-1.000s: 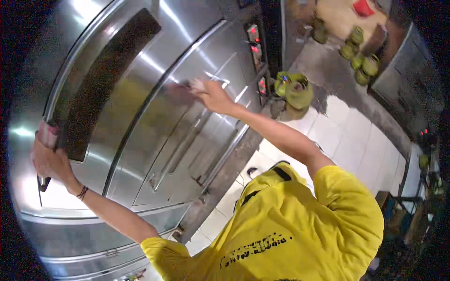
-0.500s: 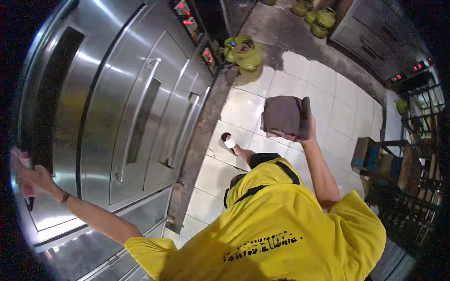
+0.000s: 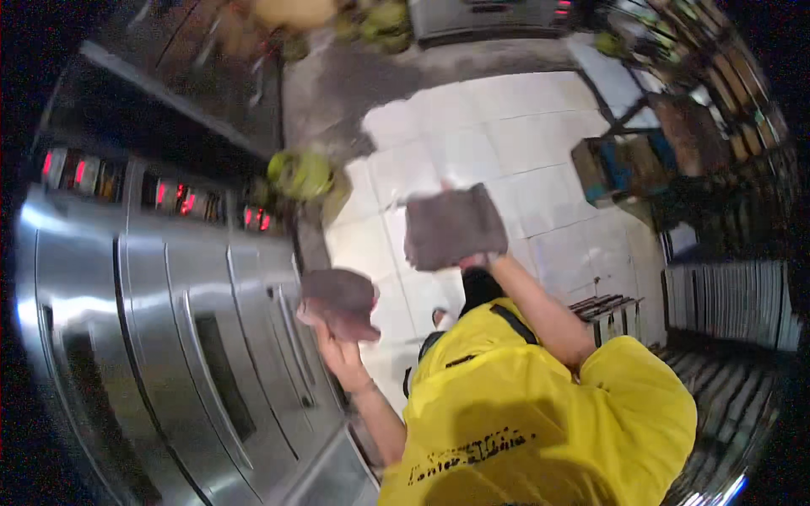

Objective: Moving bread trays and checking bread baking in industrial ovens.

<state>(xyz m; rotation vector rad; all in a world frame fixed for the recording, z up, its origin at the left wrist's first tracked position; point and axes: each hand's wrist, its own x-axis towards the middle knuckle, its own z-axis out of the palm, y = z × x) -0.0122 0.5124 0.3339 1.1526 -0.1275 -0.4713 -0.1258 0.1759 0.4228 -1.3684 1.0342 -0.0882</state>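
Note:
My left hand (image 3: 340, 356), reaching up from the lower edge, is closed on a folded brownish cloth pad (image 3: 336, 297) with pinkish patches, held out in front of the steel oven (image 3: 143, 329) on the left. My right hand (image 3: 491, 264) grips another dark grey-brown folded pad (image 3: 454, 221) over the white tiled floor (image 3: 557, 236). Its fingers are mostly hidden under the pad, and both pads are slightly blurred by motion. The oven's long door handles are away from both hands, beside a column of red-lit control displays (image 3: 181, 196).
Green gas cylinders (image 3: 299, 175) stand by the oven's far end, more at the back near another steel oven (image 3: 485, 18). On the right are a wooden crate-like stand (image 3: 614, 169), dark racks (image 3: 730, 84) and stacked metal trays (image 3: 730, 308). My foot (image 3: 440, 319) shows below.
My left hand has left the oven door and swung inward with its pad. My right hand came away from the doors earlier and now holds its pad farther left. The view has turned.

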